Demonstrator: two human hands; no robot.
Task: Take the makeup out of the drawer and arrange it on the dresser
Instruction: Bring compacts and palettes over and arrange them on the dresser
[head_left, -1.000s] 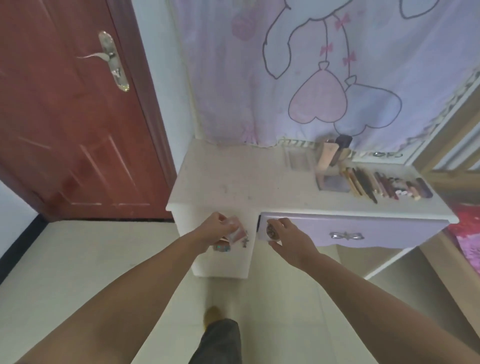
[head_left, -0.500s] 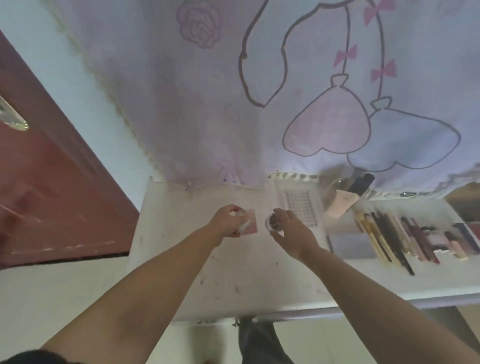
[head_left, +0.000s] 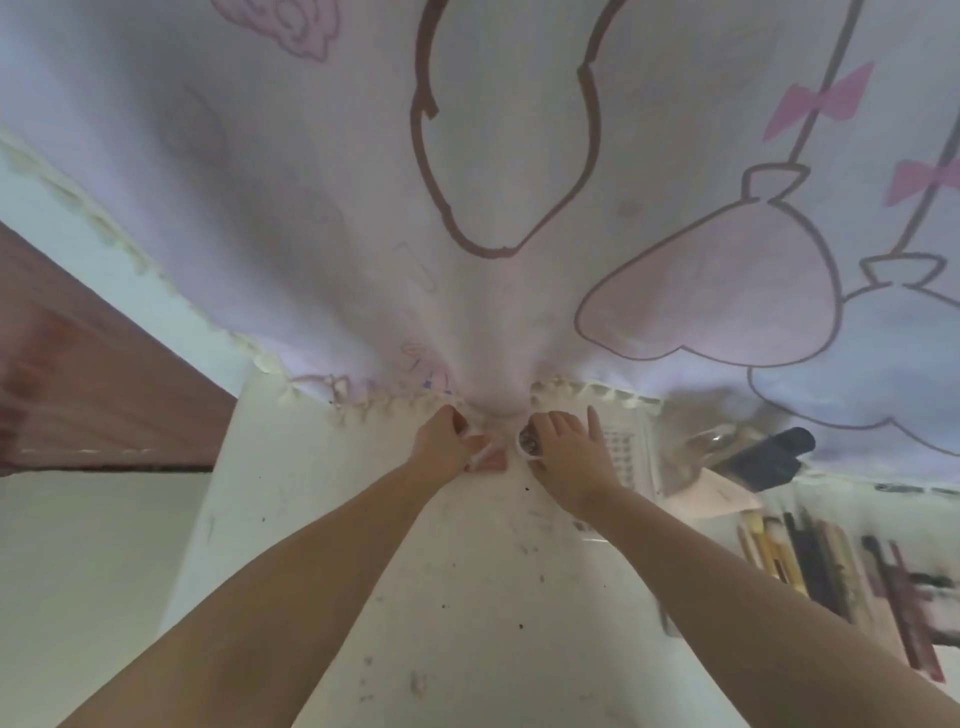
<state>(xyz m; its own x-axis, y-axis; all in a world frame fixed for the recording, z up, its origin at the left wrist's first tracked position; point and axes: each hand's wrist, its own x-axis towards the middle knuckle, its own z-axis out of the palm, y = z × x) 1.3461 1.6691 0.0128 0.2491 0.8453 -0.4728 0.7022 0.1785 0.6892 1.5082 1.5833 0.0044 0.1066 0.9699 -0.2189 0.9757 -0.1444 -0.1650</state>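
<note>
Both arms reach to the back of the white dresser top, close to the curtain hem. My left hand grips a small clear case with pink inside, low against the surface. My right hand holds a small round clear jar with its fingers curled over it. The two items are side by side, a short gap apart. The drawer is out of view.
A purple cartoon curtain hangs right behind the hands. To the right stand a clear grid tray, a black-capped pink tube and a row of pencils and brushes. A brown door is at left.
Both hands rose from the drawer front with their items and moved forward over the dresser to its back edge. The camera came closer and now looks down on the top.
</note>
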